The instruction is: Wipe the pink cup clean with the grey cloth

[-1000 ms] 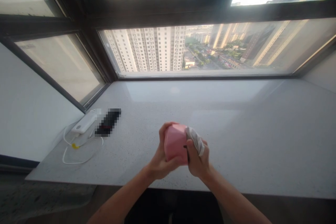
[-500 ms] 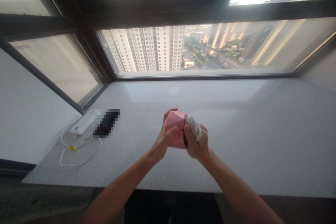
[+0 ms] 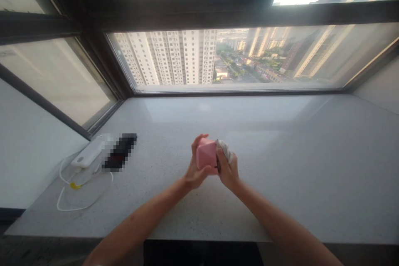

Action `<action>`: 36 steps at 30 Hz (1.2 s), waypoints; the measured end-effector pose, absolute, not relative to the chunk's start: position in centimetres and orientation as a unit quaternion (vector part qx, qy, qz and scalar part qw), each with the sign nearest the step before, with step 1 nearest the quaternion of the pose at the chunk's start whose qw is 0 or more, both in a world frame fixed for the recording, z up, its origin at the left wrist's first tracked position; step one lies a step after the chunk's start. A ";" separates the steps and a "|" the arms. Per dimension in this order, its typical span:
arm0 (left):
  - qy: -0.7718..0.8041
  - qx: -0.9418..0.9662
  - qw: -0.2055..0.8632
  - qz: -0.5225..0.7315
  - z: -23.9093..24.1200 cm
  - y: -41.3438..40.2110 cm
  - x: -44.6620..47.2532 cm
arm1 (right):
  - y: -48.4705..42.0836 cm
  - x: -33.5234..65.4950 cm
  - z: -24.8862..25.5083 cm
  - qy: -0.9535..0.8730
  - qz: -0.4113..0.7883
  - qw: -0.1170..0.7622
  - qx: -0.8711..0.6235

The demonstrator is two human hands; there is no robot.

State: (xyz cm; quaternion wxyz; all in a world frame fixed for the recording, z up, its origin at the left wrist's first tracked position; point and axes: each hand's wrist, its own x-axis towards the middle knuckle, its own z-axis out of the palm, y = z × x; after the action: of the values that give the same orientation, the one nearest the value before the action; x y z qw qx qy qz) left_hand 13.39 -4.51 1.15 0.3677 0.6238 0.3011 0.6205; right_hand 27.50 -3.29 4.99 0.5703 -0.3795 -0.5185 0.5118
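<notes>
A person's left hand (image 3: 193, 173) grips a pink faceted object (image 3: 206, 156) above a pale speckled stone windowsill (image 3: 280, 166), while the right hand (image 3: 228, 171) presses a crumpled white-grey cloth (image 3: 225, 151) against the object's right side. Near the sill's left end lie a white power bank (image 3: 87, 156), its looped white cable (image 3: 77, 197) and a blurred dark phone-like item (image 3: 120, 157). High-rise apartment towers (image 3: 174, 56) fill the far window.

Both arms have stretched out — the pink object (image 3: 206, 156) sits farther over the sill (image 3: 280, 166).
</notes>
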 end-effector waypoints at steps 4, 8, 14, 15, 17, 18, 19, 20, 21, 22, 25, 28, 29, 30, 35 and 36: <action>0.245 0.741 0.155 0.606 0.8 -3.6 12.3 | -4.1 26.7 5.8 -0.423 0.550 0.599 -0.400; 0.280 0.625 0.354 0.637 0.8 -5.4 13.5 | -4.2 27.7 5.2 -0.541 0.500 0.574 -0.358; 0.251 0.720 0.259 0.593 0.8 -4.8 12.4 | -4.3 27.3 5.5 -0.461 0.543 0.590 -0.380; 0.240 0.743 0.197 0.593 0.7 -4.4 12.2 | -4.3 27.1 5.6 -0.431 0.554 0.598 -0.386; 0.242 0.741 0.162 0.605 0.4 -4.3 12.3 | -4.4 27.0 5.6 -0.443 0.543 0.603 -0.380; 0.252 0.718 0.203 0.616 0.3 -4.6 12.6 | -4.3 27.2 5.5 -0.478 0.528 0.598 -0.368; 0.264 0.685 0.269 0.624 0.3 -5.0 13.0 | -4.2 27.6 5.3 -0.516 0.510 0.590 -0.354; 0.274 0.648 0.344 0.622 0.3 -5.5 13.4 | -4.1 28.0 5.1 -0.547 0.496 0.582 -0.341; 0.280 0.618 0.407 0.611 0.4 -5.9 13.7 | -3.9 28.4 5.1 -0.569 0.485 0.575 -0.332; 0.280 0.608 0.442 0.598 0.5 -6.0 13.9 | -3.7 28.7 5.1 -0.576 0.483 0.571 -0.331; 0.261 0.694 0.328 0.585 0.6 -5.3 13.2 | -3.6 28.6 5.6 -0.521 0.516 0.577 -0.360; 0.229 0.767 0.140 0.583 0.4 -3.8 12.1 | -3.9 27.8 6.1 -0.438 0.562 0.588 -0.383; 0.223 0.761 0.122 0.597 0.3 -3.6 12.0 | -4.0 27.6 6.1 -0.446 0.558 0.587 -0.380; 0.219 0.744 0.136 0.617 0.2 -3.6 12.2 | -4.1 27.7 6.0 -0.472 0.544 0.585 -0.372; 0.234 0.646 0.385 0.616 -0.2 -5.0 13.7 | -4.1 28.9 5.2 -0.588 0.482 0.565 -0.322; 0.231 0.665 0.360 0.612 -0.1 -5.0 13.5 | -4.1 28.9 5.3 -0.578 0.491 0.563 -0.328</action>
State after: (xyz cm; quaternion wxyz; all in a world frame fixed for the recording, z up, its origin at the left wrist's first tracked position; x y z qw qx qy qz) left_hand 13.53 -4.98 -0.12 0.3603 0.6651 0.2310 0.6120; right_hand 28.92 -4.12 5.30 0.5629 -0.3282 -0.5778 0.4915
